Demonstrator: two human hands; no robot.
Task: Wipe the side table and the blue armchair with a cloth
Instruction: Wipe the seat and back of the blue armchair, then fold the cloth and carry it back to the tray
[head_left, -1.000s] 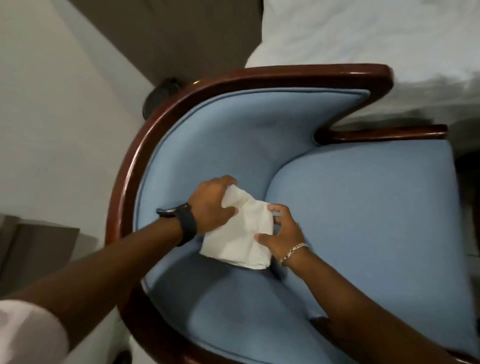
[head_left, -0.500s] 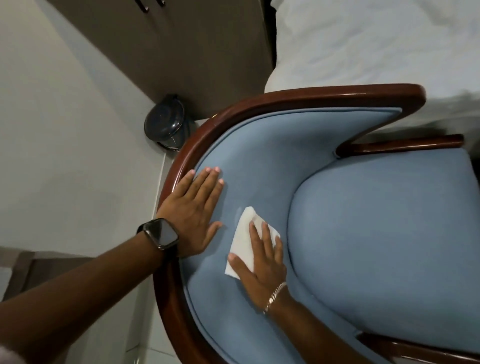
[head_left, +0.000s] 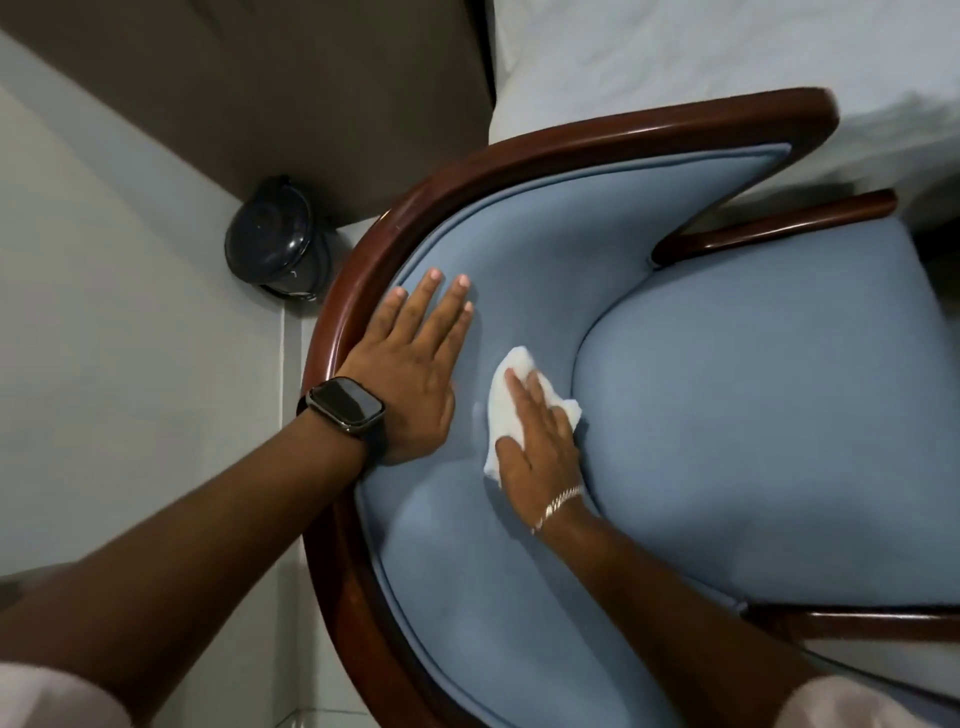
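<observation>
The blue armchair (head_left: 753, 415) fills the view from above, with light blue upholstery and a curved dark wood rim (head_left: 467, 182). My right hand (head_left: 540, 441) presses a crumpled white cloth (head_left: 501, 400) flat against the padded backrest, near the seam with the seat cushion. My left hand (head_left: 415, 364), with a dark watch on the wrist, lies flat and open on the backrest just inside the wood rim, fingers spread. The side table is not in view.
A small dark round bin (head_left: 275, 239) stands on the floor behind the chair, by a brown cabinet (head_left: 260, 78). A bed with white sheets (head_left: 701, 52) lies beyond the chair. Pale floor (head_left: 104, 312) runs along the left.
Both hands held the cloth a second ago. The left hand let go and settled flat on the backrest; the right hand now pushes the cloth alone, slightly toward the seat seam.
</observation>
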